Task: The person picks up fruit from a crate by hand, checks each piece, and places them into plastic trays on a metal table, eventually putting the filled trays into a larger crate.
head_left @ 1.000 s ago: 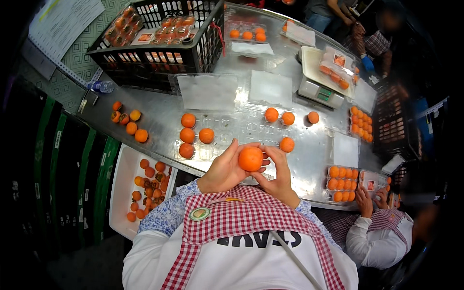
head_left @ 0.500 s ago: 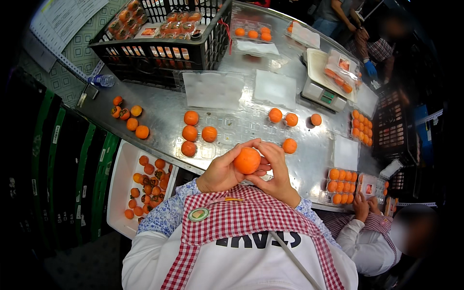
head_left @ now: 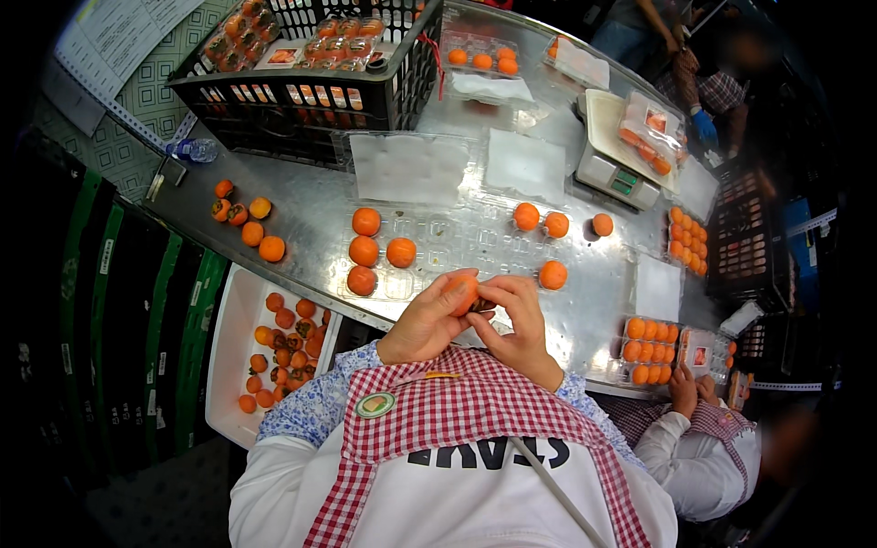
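Note:
An orange persimmon is held between my hands in front of my chest, above the table's near edge. Wrapped round its left side is my left hand. The fingers of my right hand close on its dark, leafy end, which faces right. Just beyond my hands, a clear plastic tray holds several persimmons on its left side. Next to it lies another clear tray with persimmons towards its right.
A black crate of packed persimmons stands at the back left. Loose persimmons lie near the table's left edge, above a white tub of more fruit. A scale bears a pack. At right, a co-worker's hands touch a pack.
The persimmon has been turned in my hands, so its leafy end now faces right. My right fingers have shifted onto that end. The whole scene sits slightly further right in view.

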`<action>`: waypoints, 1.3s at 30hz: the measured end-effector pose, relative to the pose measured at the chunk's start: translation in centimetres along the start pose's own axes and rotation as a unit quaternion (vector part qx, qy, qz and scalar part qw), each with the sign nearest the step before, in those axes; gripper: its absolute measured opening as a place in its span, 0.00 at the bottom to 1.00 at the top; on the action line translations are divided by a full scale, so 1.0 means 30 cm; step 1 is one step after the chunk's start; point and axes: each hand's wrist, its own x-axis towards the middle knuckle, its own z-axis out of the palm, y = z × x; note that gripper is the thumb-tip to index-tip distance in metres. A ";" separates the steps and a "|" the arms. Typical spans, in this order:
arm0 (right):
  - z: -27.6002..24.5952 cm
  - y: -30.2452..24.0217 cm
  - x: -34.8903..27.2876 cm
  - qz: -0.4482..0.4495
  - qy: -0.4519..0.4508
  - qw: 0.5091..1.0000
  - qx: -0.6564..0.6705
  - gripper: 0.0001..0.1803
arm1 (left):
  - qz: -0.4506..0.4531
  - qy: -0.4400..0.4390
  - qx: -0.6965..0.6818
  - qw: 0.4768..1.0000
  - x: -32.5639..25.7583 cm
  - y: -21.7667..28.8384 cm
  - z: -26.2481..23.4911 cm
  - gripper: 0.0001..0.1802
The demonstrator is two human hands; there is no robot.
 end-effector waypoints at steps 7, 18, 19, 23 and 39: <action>-0.003 -0.012 -0.033 0.091 0.050 0.990 0.099 0.21 | 0.054 0.037 0.154 0.986 -0.012 0.021 0.016 0.27; 0.014 0.000 -0.065 0.296 0.060 0.908 0.290 0.10 | -0.020 -0.010 -0.025 0.999 -0.020 0.050 -0.053 0.32; 0.014 0.011 -0.068 0.305 0.048 0.905 0.293 0.10 | -0.028 -0.006 -0.040 0.999 -0.031 0.052 -0.070 0.32; 0.039 0.048 -0.072 0.358 -0.015 0.884 0.300 0.10 | 0.061 0.090 -0.096 0.989 -0.178 0.107 -0.155 0.30; 0.428 0.229 0.287 -0.094 -0.283 0.942 -0.156 0.40 | 0.207 0.609 0.007 0.766 -0.944 0.043 -1.041 0.26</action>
